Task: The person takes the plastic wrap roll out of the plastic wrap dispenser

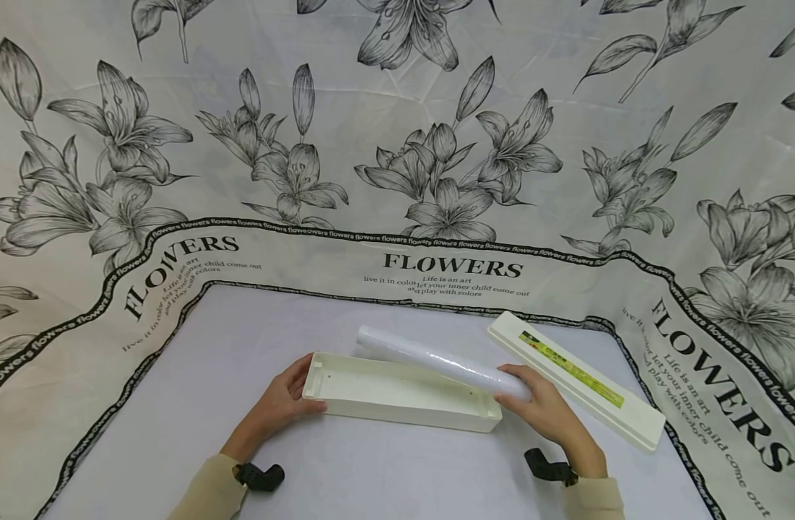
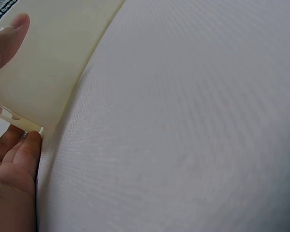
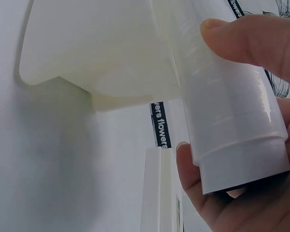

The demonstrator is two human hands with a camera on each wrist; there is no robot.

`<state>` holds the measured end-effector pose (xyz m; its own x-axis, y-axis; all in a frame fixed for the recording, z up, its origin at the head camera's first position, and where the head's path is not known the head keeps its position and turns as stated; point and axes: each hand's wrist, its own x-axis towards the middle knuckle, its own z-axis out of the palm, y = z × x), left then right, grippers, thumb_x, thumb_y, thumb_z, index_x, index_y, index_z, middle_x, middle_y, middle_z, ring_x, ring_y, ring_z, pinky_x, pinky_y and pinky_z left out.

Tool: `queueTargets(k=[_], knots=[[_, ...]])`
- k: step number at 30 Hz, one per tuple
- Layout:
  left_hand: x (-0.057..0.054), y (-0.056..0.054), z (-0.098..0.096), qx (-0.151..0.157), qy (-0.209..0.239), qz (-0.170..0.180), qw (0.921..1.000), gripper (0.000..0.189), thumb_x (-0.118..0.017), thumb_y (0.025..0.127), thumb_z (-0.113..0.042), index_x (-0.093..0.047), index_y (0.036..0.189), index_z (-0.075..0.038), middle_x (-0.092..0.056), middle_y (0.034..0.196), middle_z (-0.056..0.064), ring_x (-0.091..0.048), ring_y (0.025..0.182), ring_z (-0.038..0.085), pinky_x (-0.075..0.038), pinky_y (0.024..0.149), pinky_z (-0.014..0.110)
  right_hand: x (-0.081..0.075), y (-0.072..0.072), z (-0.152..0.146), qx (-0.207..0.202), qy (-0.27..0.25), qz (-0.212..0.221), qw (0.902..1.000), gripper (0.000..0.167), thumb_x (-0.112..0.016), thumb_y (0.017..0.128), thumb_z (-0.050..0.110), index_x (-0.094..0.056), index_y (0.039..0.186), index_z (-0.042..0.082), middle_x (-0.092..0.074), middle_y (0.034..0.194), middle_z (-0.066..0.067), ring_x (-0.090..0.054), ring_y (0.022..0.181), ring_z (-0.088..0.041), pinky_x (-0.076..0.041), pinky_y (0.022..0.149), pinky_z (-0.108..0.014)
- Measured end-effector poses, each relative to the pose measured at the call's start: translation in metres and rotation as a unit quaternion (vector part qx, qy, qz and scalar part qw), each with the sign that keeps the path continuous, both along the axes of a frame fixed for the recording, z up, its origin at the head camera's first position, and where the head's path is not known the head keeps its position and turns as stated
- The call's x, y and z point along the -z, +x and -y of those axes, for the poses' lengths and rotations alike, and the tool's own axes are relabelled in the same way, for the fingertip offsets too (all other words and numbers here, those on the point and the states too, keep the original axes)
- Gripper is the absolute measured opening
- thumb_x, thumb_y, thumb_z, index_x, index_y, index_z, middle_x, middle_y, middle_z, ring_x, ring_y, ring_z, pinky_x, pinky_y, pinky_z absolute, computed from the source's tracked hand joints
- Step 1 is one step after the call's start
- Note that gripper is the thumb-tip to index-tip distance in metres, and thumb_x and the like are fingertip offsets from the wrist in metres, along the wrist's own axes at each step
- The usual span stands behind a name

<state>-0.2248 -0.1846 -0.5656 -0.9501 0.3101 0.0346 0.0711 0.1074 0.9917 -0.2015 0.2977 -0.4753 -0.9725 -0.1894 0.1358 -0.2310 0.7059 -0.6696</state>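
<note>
Your left hand (image 1: 288, 393) grips the left end of the open white box (image 1: 403, 415), thumb on its near wall and fingers curled at the end. Your right hand (image 1: 541, 404) holds the right end of the clear-wrapped white roll (image 1: 429, 354), thumb on one side, fingers round the other. The roll slants across the box's far rim in the head view, its left end beyond it; whether they touch, you cannot tell. Right of both, the long lid (image 1: 578, 385) with a yellow-green label (image 1: 566, 366) lies aslant on the white counter (image 1: 371, 469).
</note>
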Motion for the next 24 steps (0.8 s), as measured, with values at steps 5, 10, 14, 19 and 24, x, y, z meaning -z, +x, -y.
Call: queueTargets(k=[5, 10, 14, 19, 24], knots=[[-0.0008, 0.0003, -0.0002, 0.001, 0.002, 0.0, 1.0, 0.107, -0.091, 0.079, -0.014, -0.025, 0.163, -0.007, -0.03, 0.167, 0.02, -0.028, 0.155, 0.038, -0.041, 0.11, 0.014, 0.0004, 0.0015, -0.0011, 0.002, -0.002, 0.002, 1.0, 0.049, -0.08, 0.091, 0.022, -0.063, 0.134, 0.006, -0.067, 0.128, -0.017, -0.058, 0.102, -0.025, -0.052, 0.08, -0.032], [-0.0007, 0.0002, -0.0004, 0.0, 0.004, 0.0, 1.0, 0.107, -0.091, 0.078, -0.013, -0.026, 0.163, -0.007, -0.03, 0.166, 0.02, -0.029, 0.154, 0.038, -0.041, 0.109, 0.014, -0.0005, 0.003, -0.0012, 0.005, -0.001, 0.003, 1.0, 0.049, -0.079, 0.091, 0.023, -0.062, 0.134, 0.006, -0.066, 0.129, -0.019, -0.058, 0.102, -0.025, -0.051, 0.079, -0.032], [-0.0006, 0.0003, -0.0005, 0.0, 0.003, -0.001, 1.0, 0.107, -0.091, 0.078, -0.013, -0.026, 0.163, -0.006, -0.03, 0.166, 0.02, -0.029, 0.154, 0.038, -0.041, 0.109, 0.014, -0.0018, 0.0045, -0.001, 0.006, -0.001, 0.003, 1.0, 0.049, -0.079, 0.092, 0.023, -0.062, 0.134, 0.006, -0.065, 0.13, -0.02, -0.058, 0.102, -0.025, -0.051, 0.078, -0.032], [-0.0008, 0.0005, -0.0006, 0.0, 0.002, -0.001, 1.0, 0.107, -0.091, 0.078, -0.013, -0.026, 0.162, -0.006, -0.03, 0.166, 0.02, -0.029, 0.155, 0.038, -0.041, 0.109, 0.013, -0.0013, 0.0048, -0.0017, 0.01, 0.004, -0.003, 0.9999, 0.049, -0.079, 0.091, 0.022, -0.062, 0.135, 0.006, -0.066, 0.13, -0.019, -0.058, 0.102, -0.025, -0.051, 0.079, -0.032], [-0.0003, 0.0007, -0.0005, -0.004, -0.002, 0.002, 1.0, 0.107, -0.091, 0.078, -0.013, -0.026, 0.163, -0.007, -0.03, 0.167, 0.018, -0.029, 0.155, 0.037, -0.04, 0.108, 0.011, 0.0002, 0.0056, -0.0037, 0.013, 0.008, -0.008, 0.9999, 0.05, -0.079, 0.091, 0.022, -0.062, 0.135, 0.005, -0.066, 0.13, -0.018, -0.059, 0.103, -0.025, -0.051, 0.081, -0.033]])
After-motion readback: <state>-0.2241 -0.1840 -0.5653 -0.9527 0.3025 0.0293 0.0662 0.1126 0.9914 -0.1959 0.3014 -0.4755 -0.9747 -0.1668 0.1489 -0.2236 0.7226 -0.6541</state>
